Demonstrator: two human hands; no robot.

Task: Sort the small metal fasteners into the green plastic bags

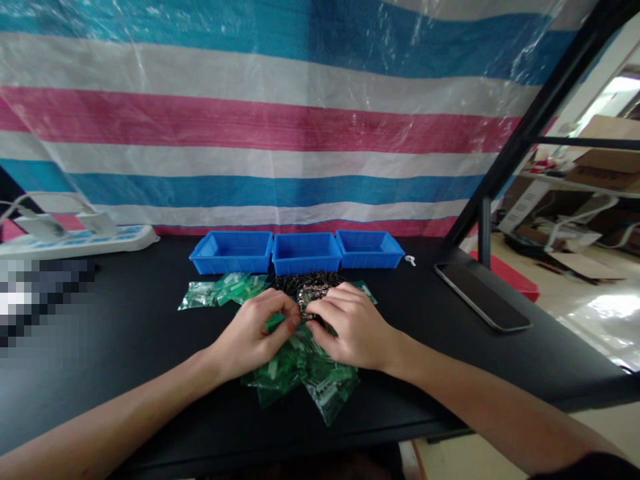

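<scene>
Left grip (270,328) and right grip (349,327) meet over green packets (280,373), in front of the middle blue tray (307,267).
Thumbs and fingertips sit near each other; whether they clamp anything, I cannot tell; the frontmost packet (327,395) points a corner away from the tray, its long axis unclear under overlap; dark slender pieces (300,285) lie heaped on the counter (170,333) just before the tray; with both piles loose, much seems left, what is done unclear.

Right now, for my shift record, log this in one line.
left hand: over green packets | right hand: likewise | grasp: unclear | blue trays: beyond
</scene>
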